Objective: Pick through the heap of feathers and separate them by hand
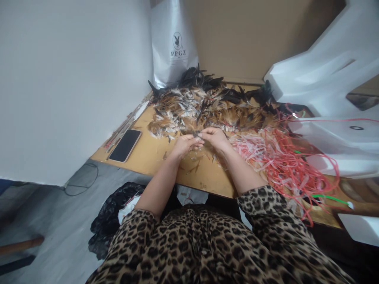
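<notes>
My left hand [187, 144] and my right hand [213, 138] meet fingertip to fingertip over the near part of the table. Both are closed in a pinch on a small feather [196, 134], brownish and dark, partly hidden by the fingers. Just beyond them spreads a large heap of feathers [213, 106], brown, white and black, with long dark ones at the back. To the right of my right hand lies a tangle of red and pink plastic strips [284, 157].
On the table's [148, 156] left side lies a phone [126, 145], near thin sticks along the wall. A white printed bag [174, 47] stands behind the feathers. White moulded pieces [314, 75] crowd the right. A black plastic bag [108, 221] sits on the floor at left.
</notes>
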`<action>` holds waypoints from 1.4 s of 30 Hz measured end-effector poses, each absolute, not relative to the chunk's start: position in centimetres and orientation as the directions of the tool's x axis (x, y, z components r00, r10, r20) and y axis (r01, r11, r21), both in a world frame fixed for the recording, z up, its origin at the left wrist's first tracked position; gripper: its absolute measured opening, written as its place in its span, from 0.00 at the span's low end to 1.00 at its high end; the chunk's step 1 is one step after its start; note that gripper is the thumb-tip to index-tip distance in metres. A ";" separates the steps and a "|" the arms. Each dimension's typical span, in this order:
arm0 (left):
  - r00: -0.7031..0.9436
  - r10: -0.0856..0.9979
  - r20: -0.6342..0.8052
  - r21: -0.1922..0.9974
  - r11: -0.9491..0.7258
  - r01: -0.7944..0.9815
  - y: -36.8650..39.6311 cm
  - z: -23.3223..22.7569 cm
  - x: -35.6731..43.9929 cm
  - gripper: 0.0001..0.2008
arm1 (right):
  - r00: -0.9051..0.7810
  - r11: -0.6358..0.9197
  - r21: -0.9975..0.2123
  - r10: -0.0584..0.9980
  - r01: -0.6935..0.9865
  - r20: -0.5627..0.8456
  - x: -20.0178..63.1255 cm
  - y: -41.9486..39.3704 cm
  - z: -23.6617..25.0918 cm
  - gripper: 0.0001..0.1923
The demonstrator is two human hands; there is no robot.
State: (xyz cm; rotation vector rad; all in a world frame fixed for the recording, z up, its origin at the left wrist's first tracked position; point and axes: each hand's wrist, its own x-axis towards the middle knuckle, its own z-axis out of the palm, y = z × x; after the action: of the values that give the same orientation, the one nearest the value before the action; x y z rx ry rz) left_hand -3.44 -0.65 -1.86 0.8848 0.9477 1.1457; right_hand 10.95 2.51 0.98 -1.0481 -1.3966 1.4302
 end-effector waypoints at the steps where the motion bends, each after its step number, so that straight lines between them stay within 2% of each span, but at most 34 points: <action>1: 0.151 0.977 -0.150 0.918 0.194 -0.345 -0.6 -1.9 -3.4 0.11 | -0.278 -0.026 -0.999 0.961 -0.042 -0.013 10.9 2.6 0.9 0.14; 9: 0.223 0.957 -0.186 0.867 0.267 -0.422 -0.4 -2.1 -3.6 0.09 | -0.312 -0.173 -0.965 0.944 -0.197 -0.106 10.3 2.9 -0.1 0.14; 13: 0.221 0.951 -0.215 0.873 0.288 -0.393 -0.4 -2.2 -3.7 0.09 | -0.358 -0.167 -0.977 0.927 -0.135 -0.109 10.6 3.2 -0.3 0.14; 21: 0.230 0.957 -0.177 0.942 0.232 -0.241 -0.6 -2.1 -3.5 0.11 | -0.465 -0.104 -0.995 0.880 0.005 -0.095 12.0 3.3 0.5 0.15; 27: 0.266 0.950 -0.163 0.964 0.210 -0.161 -0.7 -2.3 -3.4 0.11 | -0.382 0.028 -0.982 0.923 0.187 -0.047 11.6 3.3 0.1 0.18; 36: 0.144 0.969 -0.202 0.927 0.236 -0.292 -0.5 -2.1 -3.0 0.08 | -0.250 0.006 -0.998 0.968 0.066 -0.011 10.6 3.0 0.0 0.19; 42: 0.012 0.987 -0.159 0.965 0.158 -0.207 -0.2 -2.3 -2.6 0.07 | -0.193 0.034 -0.998 0.981 0.053 0.023 10.1 2.8 -0.1 0.18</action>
State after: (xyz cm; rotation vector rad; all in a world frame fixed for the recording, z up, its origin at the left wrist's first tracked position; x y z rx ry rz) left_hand -2.60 -0.25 -2.30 0.9379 1.1304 1.1862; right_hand 10.10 2.78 -0.14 -1.1312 -1.4061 1.3018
